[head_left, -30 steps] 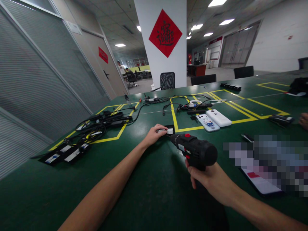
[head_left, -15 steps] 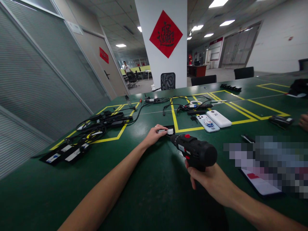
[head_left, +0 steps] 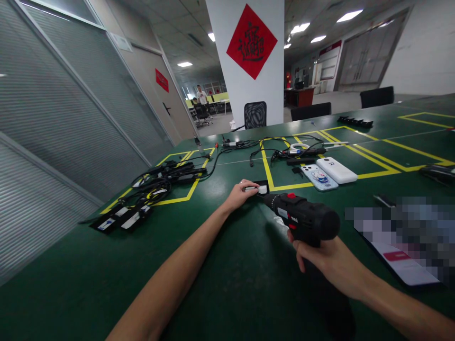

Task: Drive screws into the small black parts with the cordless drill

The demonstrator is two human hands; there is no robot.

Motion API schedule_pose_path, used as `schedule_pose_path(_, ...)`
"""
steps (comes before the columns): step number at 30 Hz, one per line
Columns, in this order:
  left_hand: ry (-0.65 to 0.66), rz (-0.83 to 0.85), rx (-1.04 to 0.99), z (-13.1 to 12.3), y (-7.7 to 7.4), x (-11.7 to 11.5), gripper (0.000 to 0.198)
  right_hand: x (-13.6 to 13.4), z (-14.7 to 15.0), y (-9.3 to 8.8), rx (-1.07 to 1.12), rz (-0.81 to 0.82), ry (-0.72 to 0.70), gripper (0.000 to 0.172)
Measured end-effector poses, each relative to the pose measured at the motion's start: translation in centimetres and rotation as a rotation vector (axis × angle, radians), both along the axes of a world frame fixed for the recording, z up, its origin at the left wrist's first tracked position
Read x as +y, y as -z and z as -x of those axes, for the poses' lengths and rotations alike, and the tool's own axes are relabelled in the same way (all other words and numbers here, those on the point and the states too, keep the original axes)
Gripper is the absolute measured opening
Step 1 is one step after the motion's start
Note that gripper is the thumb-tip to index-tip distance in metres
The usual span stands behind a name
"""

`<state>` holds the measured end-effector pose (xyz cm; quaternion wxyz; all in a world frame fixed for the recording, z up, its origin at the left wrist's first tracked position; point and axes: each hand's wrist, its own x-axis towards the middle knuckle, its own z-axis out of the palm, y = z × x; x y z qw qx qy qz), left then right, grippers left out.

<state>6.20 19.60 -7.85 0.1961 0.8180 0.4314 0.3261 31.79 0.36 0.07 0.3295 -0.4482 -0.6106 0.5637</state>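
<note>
My left hand [head_left: 241, 193] reaches out over the table, its fingers closed on a small black flat piece with a white label [head_left: 263, 189]. What lies under the fingertips is hidden. In my right hand [head_left: 322, 259] is a black cordless drill [head_left: 302, 215] with red details, gripped by its handle. The drill points away from me and to the left. Its front end is right by the black piece; whether the bit touches it I cannot tell. A small clear plastic scrap [head_left: 280, 220] shows on the table just left of the drill.
Tangled black cables and adapters [head_left: 167, 177] lie on the left, near labelled black pieces [head_left: 133, 218]. Beyond the drill are a patterned phone [head_left: 320, 177], a white power bank [head_left: 337, 170] and more cables [head_left: 302, 152]. A large phone or tablet [head_left: 408, 265], partly blurred, lies at right.
The whole view has shifted, so the table things appear further right. Both hands keep their holds, and the drill's front stays by the black piece. Another person's hand at the right edge has left view.
</note>
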Motion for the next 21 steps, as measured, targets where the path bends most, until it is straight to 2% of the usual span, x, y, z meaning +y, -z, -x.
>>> schedule_pose_path(11,-0.010,0.023,0.001,-0.07,-0.31,-0.14,0.027,0.00,0.08,-0.33,-0.017,0.012,0.019,0.008)
schedule_pose_path(21,-0.028,0.019,0.017,-0.25,-0.83,-0.50,0.026,0.13,0.09,0.41,0.060,0.012,0.017,0.016)
